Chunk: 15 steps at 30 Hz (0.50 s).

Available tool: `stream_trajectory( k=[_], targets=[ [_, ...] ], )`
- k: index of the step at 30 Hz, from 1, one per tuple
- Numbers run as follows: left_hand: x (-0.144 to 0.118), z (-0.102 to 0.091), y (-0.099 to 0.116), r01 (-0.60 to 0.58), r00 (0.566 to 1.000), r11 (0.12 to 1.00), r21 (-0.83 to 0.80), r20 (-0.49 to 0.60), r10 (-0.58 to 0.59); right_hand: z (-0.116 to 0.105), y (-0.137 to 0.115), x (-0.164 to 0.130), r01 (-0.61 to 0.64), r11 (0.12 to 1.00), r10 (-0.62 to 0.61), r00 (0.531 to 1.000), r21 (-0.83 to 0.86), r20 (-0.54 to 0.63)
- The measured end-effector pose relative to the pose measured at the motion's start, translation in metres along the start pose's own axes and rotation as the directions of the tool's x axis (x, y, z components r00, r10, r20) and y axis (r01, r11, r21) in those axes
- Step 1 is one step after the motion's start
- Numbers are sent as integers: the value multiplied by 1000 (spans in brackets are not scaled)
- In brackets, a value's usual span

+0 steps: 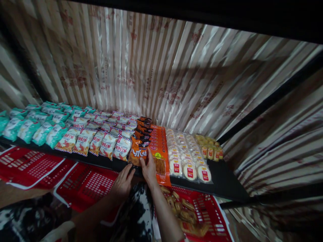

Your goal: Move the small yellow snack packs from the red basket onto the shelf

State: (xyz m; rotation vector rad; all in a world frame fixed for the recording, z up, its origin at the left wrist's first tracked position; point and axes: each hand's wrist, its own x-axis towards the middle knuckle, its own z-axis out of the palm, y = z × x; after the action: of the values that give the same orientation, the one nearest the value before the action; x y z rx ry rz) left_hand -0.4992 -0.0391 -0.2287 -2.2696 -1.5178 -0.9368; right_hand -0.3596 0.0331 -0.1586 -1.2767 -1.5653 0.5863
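Observation:
A small orange snack bag (138, 153) with dark trim stands at the front of the shelf. My right hand (149, 169) is at its right side, thumb on the bag's front and fingers along its edge. At the bag's lower left corner, my left hand (123, 181) rests with fingers stretched out over the shelf's front edge. Right of my right hand hangs a flat orange multi-pack (161, 151), its lower end past the shelf edge. White snack bags (107, 144) with striped tops stand in rows to the left.
Teal bags (41, 131) fill the left end of the black shelf (227, 178). Round white crackers in clear wrap (189, 170) and small yellow packs (210, 151) stand to the right. Below are red baskets (98, 185), one with packaged snacks (185, 210). Striped sheeting (151, 67) backs the shelf.

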Motion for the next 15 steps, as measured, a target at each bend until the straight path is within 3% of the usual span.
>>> stream_trajectory(
  k=[15],
  targets=[
    [2,0,0,11,1000,997,-72,-25,-13,2,15,-4,-38,993,40,999,116,-14]
  ],
)
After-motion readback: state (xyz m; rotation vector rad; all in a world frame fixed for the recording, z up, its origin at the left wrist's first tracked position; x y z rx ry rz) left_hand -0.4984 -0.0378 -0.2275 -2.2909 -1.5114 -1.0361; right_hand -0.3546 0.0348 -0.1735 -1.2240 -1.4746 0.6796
